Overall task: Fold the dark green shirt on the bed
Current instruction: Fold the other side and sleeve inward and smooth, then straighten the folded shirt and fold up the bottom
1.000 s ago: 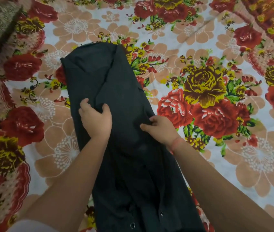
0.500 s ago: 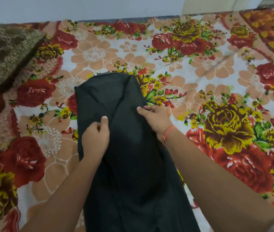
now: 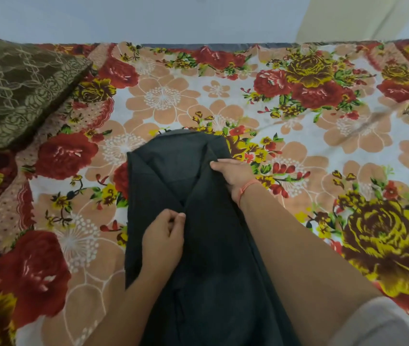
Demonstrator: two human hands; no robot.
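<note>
The dark green shirt (image 3: 171, 168) lies folded lengthwise into a long, narrow band. It runs from the near edge of the bed (image 3: 335, 146) toward its middle.

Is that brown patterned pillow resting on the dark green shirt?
No: the brown patterned pillow lies far left, apart from the dark green shirt, with floral bedsheet showing between.

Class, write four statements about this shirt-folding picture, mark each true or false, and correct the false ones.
1. The dark green shirt lies on a floral bedsheet. True.
2. Both hands are off the shirt. False: the left hand pinches a fold and the right hand holds its right edge.
3. An orange band circles the left wrist. False: it is on the right wrist.
4. An olive patterned pillow lies at the bed's far left. True.
</note>
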